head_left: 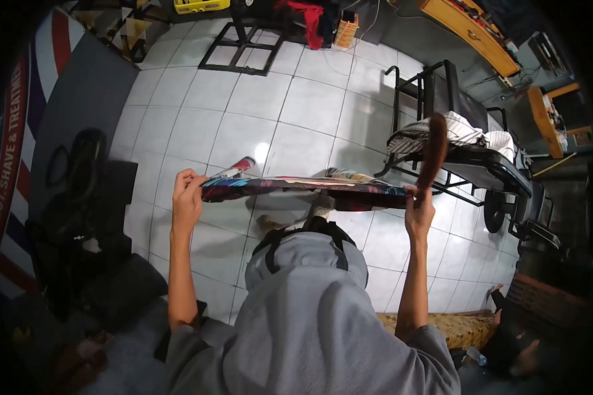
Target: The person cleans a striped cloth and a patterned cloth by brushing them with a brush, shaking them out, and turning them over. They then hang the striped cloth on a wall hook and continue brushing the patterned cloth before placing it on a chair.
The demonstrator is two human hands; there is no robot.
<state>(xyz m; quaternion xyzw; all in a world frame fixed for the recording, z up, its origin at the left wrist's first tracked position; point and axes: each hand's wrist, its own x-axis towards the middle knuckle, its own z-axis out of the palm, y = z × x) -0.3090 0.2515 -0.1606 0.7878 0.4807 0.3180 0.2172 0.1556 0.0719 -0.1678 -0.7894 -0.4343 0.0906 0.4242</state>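
A dark, colourful patterned cloth (303, 185) is stretched nearly level in front of my body, between both hands. My left hand (188, 194) pinches its left end, thumb and fingers closed on the edge. At the other end, my right hand (420, 214) is closed on the cloth's corner. A long brown brush (433, 151) rises from that same hand, its upper end overlapping the black chair in this view. Folds of the cloth hang beyond its upper edge, one with a red tip near the left. My shoes show partly beneath it.
A black chair (494, 168) with a striped cloth (468, 133) on it stands at the right. A black metal frame (240, 66) rests on the white tiled floor (257, 95) ahead. Dark seating (89, 263) is at left, a woven mat (468, 329) behind right, near another person's limbs.
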